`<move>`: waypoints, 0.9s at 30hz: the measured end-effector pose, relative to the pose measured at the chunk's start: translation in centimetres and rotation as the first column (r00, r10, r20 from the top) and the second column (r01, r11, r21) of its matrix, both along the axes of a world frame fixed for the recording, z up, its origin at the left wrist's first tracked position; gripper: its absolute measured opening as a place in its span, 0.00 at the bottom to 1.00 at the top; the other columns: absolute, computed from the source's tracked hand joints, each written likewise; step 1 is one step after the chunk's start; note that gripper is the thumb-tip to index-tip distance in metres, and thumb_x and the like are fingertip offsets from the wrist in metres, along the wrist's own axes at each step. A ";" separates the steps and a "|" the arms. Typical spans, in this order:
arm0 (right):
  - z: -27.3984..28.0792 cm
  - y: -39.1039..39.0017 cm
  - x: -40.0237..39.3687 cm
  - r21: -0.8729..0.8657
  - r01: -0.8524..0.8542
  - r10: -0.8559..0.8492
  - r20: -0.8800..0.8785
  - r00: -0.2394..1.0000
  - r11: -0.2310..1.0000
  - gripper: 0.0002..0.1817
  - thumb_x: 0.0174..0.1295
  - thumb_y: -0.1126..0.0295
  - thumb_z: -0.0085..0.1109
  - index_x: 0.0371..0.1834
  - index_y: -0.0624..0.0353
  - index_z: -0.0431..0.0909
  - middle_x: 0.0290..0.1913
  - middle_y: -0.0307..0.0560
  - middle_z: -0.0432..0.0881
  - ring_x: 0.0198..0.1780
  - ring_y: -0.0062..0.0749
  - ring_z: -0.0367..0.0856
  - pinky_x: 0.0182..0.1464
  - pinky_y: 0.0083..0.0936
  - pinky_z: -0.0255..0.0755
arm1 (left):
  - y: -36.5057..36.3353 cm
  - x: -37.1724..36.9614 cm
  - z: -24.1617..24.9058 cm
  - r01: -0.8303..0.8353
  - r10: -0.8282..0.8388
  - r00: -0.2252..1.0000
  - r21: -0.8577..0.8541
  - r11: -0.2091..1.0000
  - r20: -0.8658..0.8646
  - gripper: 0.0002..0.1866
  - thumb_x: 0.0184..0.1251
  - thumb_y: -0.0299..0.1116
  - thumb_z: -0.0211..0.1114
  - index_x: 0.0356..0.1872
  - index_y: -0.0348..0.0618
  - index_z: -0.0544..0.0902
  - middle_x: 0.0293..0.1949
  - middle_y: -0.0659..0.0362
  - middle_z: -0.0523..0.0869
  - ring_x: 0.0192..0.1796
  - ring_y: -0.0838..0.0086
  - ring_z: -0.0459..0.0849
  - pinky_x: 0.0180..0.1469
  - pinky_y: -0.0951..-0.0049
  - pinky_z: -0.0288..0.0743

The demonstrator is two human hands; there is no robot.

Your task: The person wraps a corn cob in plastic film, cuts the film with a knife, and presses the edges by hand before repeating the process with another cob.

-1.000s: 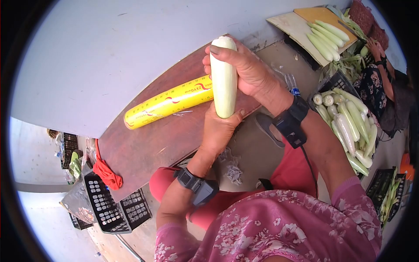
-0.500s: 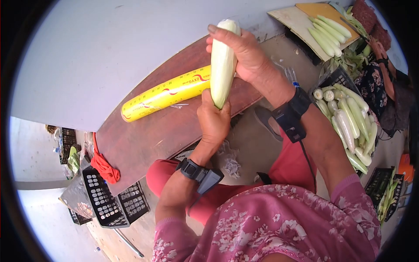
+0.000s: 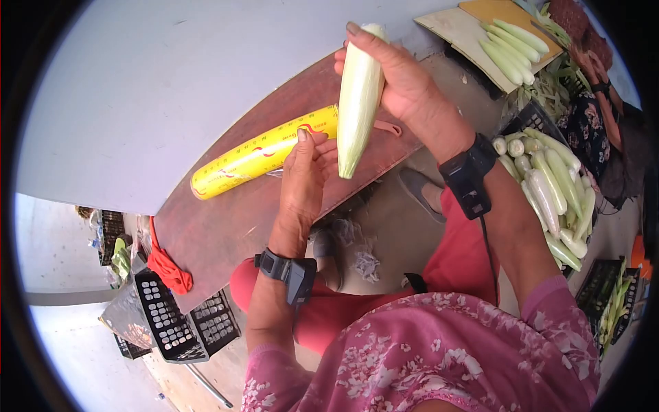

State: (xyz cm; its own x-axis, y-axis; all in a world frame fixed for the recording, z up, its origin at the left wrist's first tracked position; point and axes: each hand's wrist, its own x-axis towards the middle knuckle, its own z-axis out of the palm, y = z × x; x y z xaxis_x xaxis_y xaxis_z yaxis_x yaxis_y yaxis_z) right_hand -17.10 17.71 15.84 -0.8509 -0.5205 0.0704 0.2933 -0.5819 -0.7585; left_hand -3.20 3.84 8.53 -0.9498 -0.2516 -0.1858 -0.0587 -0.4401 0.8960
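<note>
corn cob (image 3: 357, 103) could slip from your right hand (image 3: 401, 79), pinched only near its top, while your open left hand (image 3: 305, 175) holds nothing beside its tip.

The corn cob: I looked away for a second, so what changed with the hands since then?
The left hand let go of the corn cob's lower end and now reaches to the yellow roll on the board. The right hand kept its grip and lifted the cob slightly. The yellow roll and red cloth stayed put.
</note>
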 end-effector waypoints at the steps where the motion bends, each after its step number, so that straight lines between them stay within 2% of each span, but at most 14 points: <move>1: -0.1 -0.2 0.3 0.001 -0.049 0.049 0.013 0.999 0.999 0.22 0.54 0.56 0.73 0.43 0.59 0.76 0.39 0.48 0.82 0.40 0.32 0.83 0.42 0.29 0.80 | 0.2 -0.4 0.4 0.043 -0.036 0.997 0.104 0.994 -0.069 0.31 0.71 0.60 0.53 0.51 0.36 0.75 0.44 0.54 0.83 0.44 0.71 0.82 0.48 0.70 0.77; 2: -0.1 -0.4 0.7 -0.010 -0.091 0.091 0.009 0.996 0.996 0.22 0.55 0.57 0.72 0.45 0.59 0.76 0.40 0.48 0.82 0.41 0.32 0.83 0.42 0.29 0.80 | 0.5 -0.5 0.7 0.129 -0.111 0.981 0.107 0.986 -0.160 0.38 0.66 0.66 0.53 0.56 0.36 0.72 0.47 0.52 0.81 0.49 0.68 0.82 0.50 0.68 0.78; 5: -0.5 -0.6 1.1 0.002 -0.169 0.168 -0.086 0.982 0.986 0.22 0.57 0.57 0.70 0.46 0.59 0.75 0.40 0.48 0.82 0.41 0.32 0.83 0.43 0.30 0.79 | 2.3 0.1 2.1 0.249 -0.213 0.942 0.117 0.961 -0.260 0.36 0.67 0.62 0.56 0.57 0.35 0.70 0.47 0.50 0.82 0.48 0.67 0.82 0.46 0.69 0.79; 6: -0.4 -0.6 1.2 0.029 -0.180 0.182 -0.143 0.973 0.983 0.22 0.58 0.56 0.68 0.47 0.60 0.75 0.40 0.49 0.82 0.42 0.33 0.83 0.45 0.30 0.79 | 2.3 0.3 2.3 0.296 -0.269 0.933 0.084 0.952 -0.240 0.33 0.65 0.57 0.61 0.56 0.35 0.70 0.44 0.51 0.82 0.43 0.68 0.82 0.41 0.71 0.78; 8: -0.4 -0.6 1.5 0.020 -0.208 0.209 -0.114 0.971 0.978 0.22 0.58 0.56 0.67 0.48 0.60 0.75 0.41 0.49 0.82 0.42 0.33 0.82 0.46 0.31 0.78 | 2.3 0.5 2.5 0.388 -0.377 0.906 0.022 0.922 -0.191 0.30 0.62 0.47 0.70 0.55 0.36 0.70 0.38 0.54 0.82 0.32 0.72 0.83 0.31 0.76 0.77; 11: -0.1 -0.6 1.9 0.015 -0.245 0.246 -0.079 0.966 0.969 0.22 0.58 0.57 0.66 0.48 0.61 0.75 0.41 0.49 0.82 0.43 0.33 0.82 0.47 0.31 0.78 | 2.8 0.7 3.4 0.343 -0.342 0.938 0.005 0.939 -0.046 0.28 0.55 0.32 0.76 0.53 0.36 0.72 0.31 0.59 0.79 0.20 0.78 0.75 0.21 0.81 0.68; 12: 0.0 -0.5 2.0 0.011 -0.250 0.250 -0.078 0.965 0.968 0.22 0.59 0.57 0.66 0.48 0.61 0.74 0.41 0.49 0.82 0.43 0.33 0.82 0.46 0.31 0.79 | 3.2 0.8 3.6 0.290 -0.291 0.956 -0.018 0.957 -0.044 0.26 0.54 0.30 0.75 0.52 0.38 0.73 0.29 0.60 0.77 0.17 0.82 0.70 0.17 0.83 0.62; 13: 0.0 -0.5 2.0 0.007 -0.255 0.254 -0.075 0.964 0.967 0.21 0.59 0.58 0.65 0.48 0.61 0.74 0.40 0.49 0.82 0.42 0.32 0.82 0.45 0.31 0.79 | 3.3 0.9 3.8 0.259 -0.261 0.965 -0.125 0.958 -0.005 0.26 0.54 0.29 0.75 0.52 0.37 0.73 0.30 0.60 0.78 0.20 0.81 0.72 0.20 0.82 0.65; 15: 0.2 -0.5 1.5 0.015 -0.138 0.139 -0.082 0.987 0.990 0.18 0.61 0.61 0.63 0.48 0.61 0.74 0.40 0.49 0.82 0.42 0.32 0.82 0.43 0.30 0.79 | 3.3 1.0 4.0 0.197 -0.186 0.980 -0.337 0.921 0.064 0.25 0.54 0.28 0.74 0.52 0.36 0.74 0.33 0.59 0.80 0.25 0.80 0.76 0.27 0.80 0.71; 16: 0.3 -0.5 1.1 0.017 -0.080 0.081 -0.084 0.993 0.997 0.16 0.63 0.63 0.62 0.48 0.61 0.74 0.39 0.48 0.81 0.42 0.31 0.82 0.42 0.30 0.80 | 3.3 1.0 3.3 0.115 -0.146 0.989 -0.497 0.860 -0.025 0.25 0.54 0.28 0.74 0.53 0.36 0.74 0.35 0.59 0.81 0.29 0.79 0.77 0.32 0.79 0.73; 18: -0.1 -0.2 -0.1 0.073 -0.002 0.009 -0.096 0.995 0.997 0.13 0.65 0.66 0.59 0.47 0.62 0.74 0.39 0.48 0.81 0.41 0.31 0.82 0.41 0.29 0.80 | 3.4 1.0 1.8 -0.090 -0.108 0.971 -0.747 0.659 -0.212 0.26 0.53 0.27 0.73 0.53 0.34 0.75 0.39 0.58 0.82 0.38 0.77 0.79 0.43 0.76 0.75; 21: -0.3 0.5 -1.1 0.089 0.065 -0.054 -0.115 0.992 0.994 0.12 0.68 0.64 0.55 0.47 0.62 0.73 0.39 0.47 0.81 0.41 0.31 0.82 0.42 0.29 0.80 | 3.6 1.6 2.0 -0.012 -0.100 0.987 -0.688 0.726 -0.122 0.26 0.52 0.27 0.73 0.54 0.34 0.75 0.45 0.58 0.83 0.48 0.76 0.77 0.54 0.74 0.71; 24: 0.4 1.0 -1.2 0.030 0.060 -0.057 -0.095 0.994 0.998 0.19 0.70 0.56 0.54 0.50 0.62 0.71 0.42 0.49 0.81 0.44 0.34 0.81 0.46 0.32 0.79 | 3.3 2.0 1.7 -0.047 -0.091 0.984 -0.711 0.702 -0.156 0.25 0.52 0.28 0.73 0.51 0.34 0.73 0.43 0.52 0.82 0.46 0.70 0.79 0.51 0.70 0.73; 27: 0.6 0.9 -0.7 -0.031 -0.028 0.025 -0.071 0.997 0.999 0.31 0.68 0.46 0.53 0.58 0.64 0.66 0.50 0.55 0.78 0.51 0.38 0.79 0.52 0.37 0.76 | 2.9 1.7 1.3 -0.092 -0.058 0.979 -0.681 0.726 -0.194 0.25 0.53 0.28 0.72 0.51 0.34 0.73 0.42 0.52 0.82 0.45 0.70 0.79 0.50 0.71 0.74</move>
